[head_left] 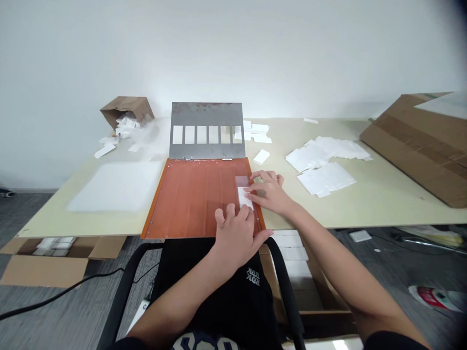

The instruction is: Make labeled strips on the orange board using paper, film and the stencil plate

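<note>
A small white card [243, 198] lies along the right side of the orange board [193, 199]. My right hand [270, 192] reaches in from the right, its bent fingers apart and fingertips resting on the card's upper part. Below it, my left hand [237, 231] has its fingers spread and its thumb out to the right, with fingertips at the card's lower end. Just above the card shows a pale translucent rectangle [241, 181]. Hinged to the board's far edge, a grey metal plate [206, 114] with a row of rectangular cut-outs stands raised.
White card pieces [260, 133] and a small card stack [261, 156] lie beyond the board. Thin white sheets [326, 177] spread to the right, near a large cardboard box [419, 146]. At left are a frosted sheet [116, 187] and a tipped box [127, 107]. Chair armrests [288, 291] flank me.
</note>
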